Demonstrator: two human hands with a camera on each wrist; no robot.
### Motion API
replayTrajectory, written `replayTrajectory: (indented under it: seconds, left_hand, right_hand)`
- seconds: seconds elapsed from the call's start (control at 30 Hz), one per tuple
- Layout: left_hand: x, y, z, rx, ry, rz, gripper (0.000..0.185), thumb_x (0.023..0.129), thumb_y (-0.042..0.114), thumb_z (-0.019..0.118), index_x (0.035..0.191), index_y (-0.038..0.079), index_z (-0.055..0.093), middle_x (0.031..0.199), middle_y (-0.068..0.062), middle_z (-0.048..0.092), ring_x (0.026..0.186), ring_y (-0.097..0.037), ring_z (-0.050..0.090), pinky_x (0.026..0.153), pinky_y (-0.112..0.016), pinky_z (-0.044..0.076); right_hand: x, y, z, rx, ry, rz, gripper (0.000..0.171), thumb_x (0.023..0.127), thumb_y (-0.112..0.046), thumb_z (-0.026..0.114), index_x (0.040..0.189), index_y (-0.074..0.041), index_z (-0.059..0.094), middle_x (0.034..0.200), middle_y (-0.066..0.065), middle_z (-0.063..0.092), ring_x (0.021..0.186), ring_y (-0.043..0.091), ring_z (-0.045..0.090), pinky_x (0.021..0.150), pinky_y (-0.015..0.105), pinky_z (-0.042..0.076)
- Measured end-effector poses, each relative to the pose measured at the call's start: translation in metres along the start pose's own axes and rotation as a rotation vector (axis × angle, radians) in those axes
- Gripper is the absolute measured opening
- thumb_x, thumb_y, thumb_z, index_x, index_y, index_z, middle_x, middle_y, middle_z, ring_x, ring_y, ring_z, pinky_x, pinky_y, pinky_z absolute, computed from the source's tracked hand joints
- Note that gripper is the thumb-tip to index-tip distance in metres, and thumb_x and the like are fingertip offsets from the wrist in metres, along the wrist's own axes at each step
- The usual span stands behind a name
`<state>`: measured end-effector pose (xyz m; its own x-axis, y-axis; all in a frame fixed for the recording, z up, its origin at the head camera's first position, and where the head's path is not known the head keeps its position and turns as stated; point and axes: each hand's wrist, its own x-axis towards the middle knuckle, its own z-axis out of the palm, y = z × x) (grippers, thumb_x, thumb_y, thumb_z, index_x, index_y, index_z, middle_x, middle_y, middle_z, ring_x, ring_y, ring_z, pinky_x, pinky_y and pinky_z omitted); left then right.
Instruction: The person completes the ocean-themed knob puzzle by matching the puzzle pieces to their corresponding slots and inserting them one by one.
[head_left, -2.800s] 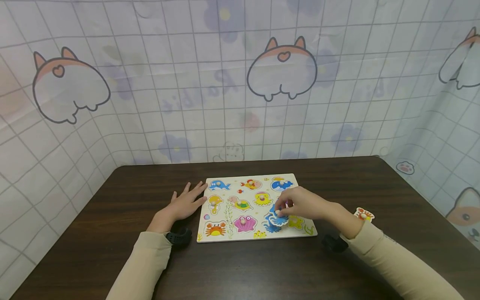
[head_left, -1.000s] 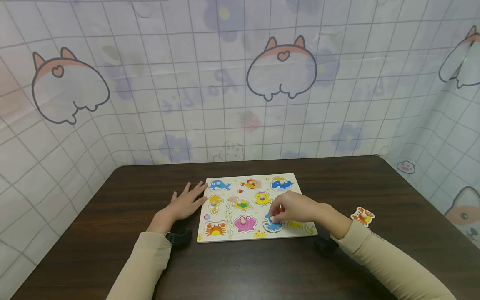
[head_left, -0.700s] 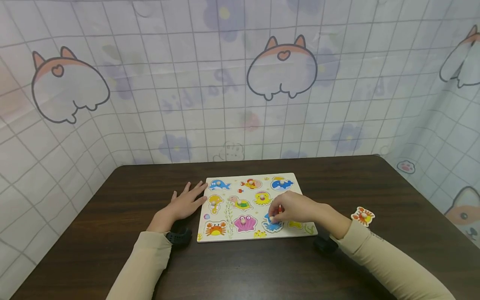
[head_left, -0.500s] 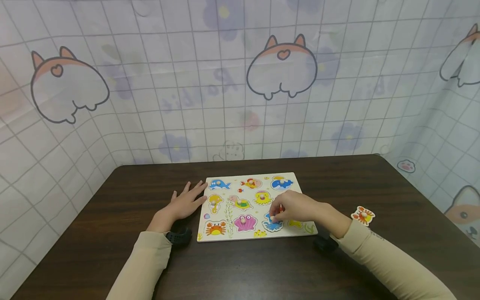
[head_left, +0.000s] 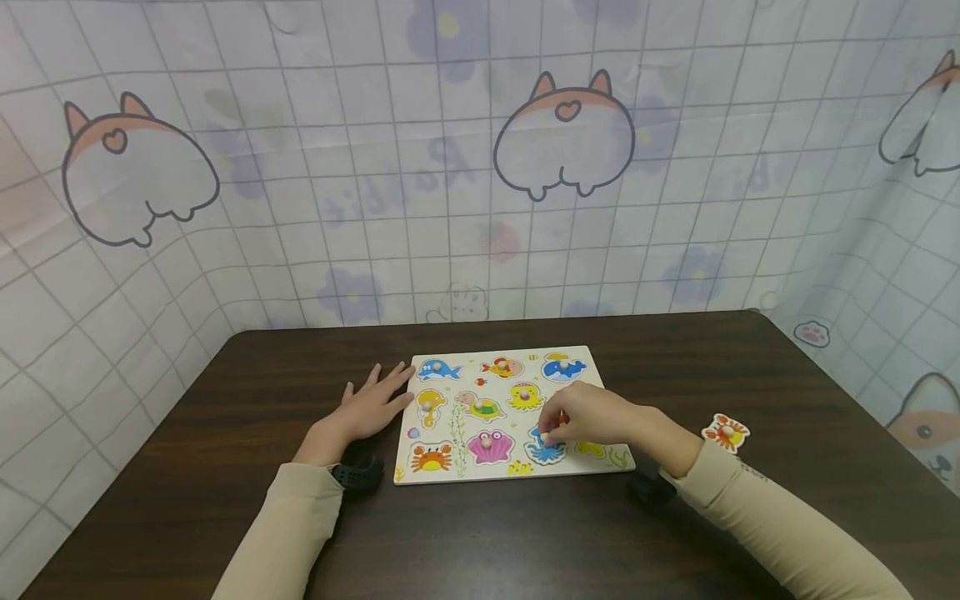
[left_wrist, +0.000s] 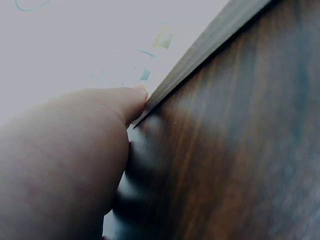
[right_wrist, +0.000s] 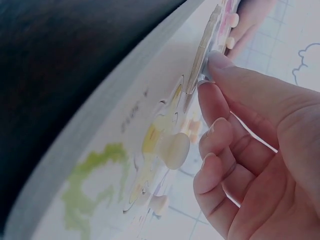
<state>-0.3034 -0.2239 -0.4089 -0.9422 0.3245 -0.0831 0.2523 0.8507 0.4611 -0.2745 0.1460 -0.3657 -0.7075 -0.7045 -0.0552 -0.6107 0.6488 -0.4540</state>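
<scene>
A pale peg-puzzle board with sea-animal pieces lies on the dark table. My right hand pinches the knob of a blue puzzle piece with tentacle-like arms at the board's lower right. In the right wrist view, thumb and forefinger meet on this blue piece, whose edge stands slightly above the board; the other fingers curl loosely. My left hand lies with spread fingers at the board's left edge. Its thumb touches the board's side in the left wrist view. The hand partly hides the blue piece's top.
A loose orange crab puzzle piece lies on the table right of the board, near the right sleeve. Beside the blue piece are a yellow piece and a pink shell piece. A patterned cloth hangs behind the table.
Since the earliest frame my right hand has moved slightly left and down, lowering the blue piece from above onto its matching picture. Over the last second it is almost still; my left hand stays put.
</scene>
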Motion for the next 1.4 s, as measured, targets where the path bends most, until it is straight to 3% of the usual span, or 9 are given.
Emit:
replayTrajectory:
  seconds: [0.53, 0.87, 1.03, 1.23, 1.4]
  left_hand:
    - [-0.001, 0.001, 0.000, 0.001, -0.001, -0.008, 0.062, 0.111, 0.040, 0.043, 0.165, 0.016, 0.024, 0.170, -0.014, 0.015, 0.154, -0.045, -0.001, 0.112, -0.076, -0.007]
    - [-0.001, 0.001, 0.000, 0.004, -0.001, -0.006, 0.063, 0.111, 0.041, 0.043, 0.165, 0.016, 0.025, 0.170, -0.014, 0.015, 0.154, -0.045, -0.001, 0.112, -0.076, -0.007]
    - [-0.001, 0.001, 0.000, 0.003, -0.001, -0.003, 0.063, 0.111, 0.041, 0.043, 0.165, 0.016, 0.025, 0.170, -0.014, 0.015, 0.154, -0.045, -0.002, 0.112, -0.076, -0.007]
    - [-0.001, 0.001, 0.000, 0.003, 0.002, -0.006, 0.063, 0.111, 0.042, 0.043, 0.165, 0.016, 0.025, 0.170, -0.014, 0.015, 0.154, -0.045, -0.002, 0.112, -0.076, -0.007]
    - [0.000, 0.001, 0.000, 0.003, 0.002, -0.008, 0.063, 0.111, 0.042, 0.043, 0.165, 0.016, 0.025, 0.170, -0.014, 0.015, 0.154, -0.045, -0.001, 0.112, -0.076, -0.007]
  right_hand:
    - [0.000, -0.004, 0.001, -0.019, 0.004, -0.005, 0.005, 0.090, -0.019, 0.082, 0.088, -0.016, 0.077, 0.075, -0.013, 0.061, 0.069, 0.005, 0.051, 0.064, 0.024, 0.045]
    - [-0.005, -0.004, -0.002, -0.004, -0.012, 0.010, 0.009, 0.094, -0.024, 0.078, 0.096, -0.015, 0.080, 0.079, -0.013, 0.062, 0.073, 0.007, 0.053, 0.066, 0.024, 0.047]
    - [-0.013, 0.000, -0.010, 0.008, -0.024, 0.017, 0.013, 0.095, -0.024, 0.077, 0.103, -0.015, 0.080, 0.083, -0.012, 0.063, 0.074, 0.008, 0.054, 0.066, 0.025, 0.048]
    - [-0.027, 0.007, -0.027, 0.016, 0.031, -0.045, 0.013, 0.097, -0.017, 0.074, 0.107, -0.011, 0.079, 0.089, -0.012, 0.066, 0.076, 0.008, 0.055, 0.068, 0.025, 0.050]
    - [-0.042, 0.016, -0.041, 0.059, 0.018, -0.057, 0.018, 0.099, -0.014, 0.070, 0.115, -0.008, 0.077, 0.098, -0.007, 0.069, 0.080, 0.011, 0.058, 0.071, 0.027, 0.053]
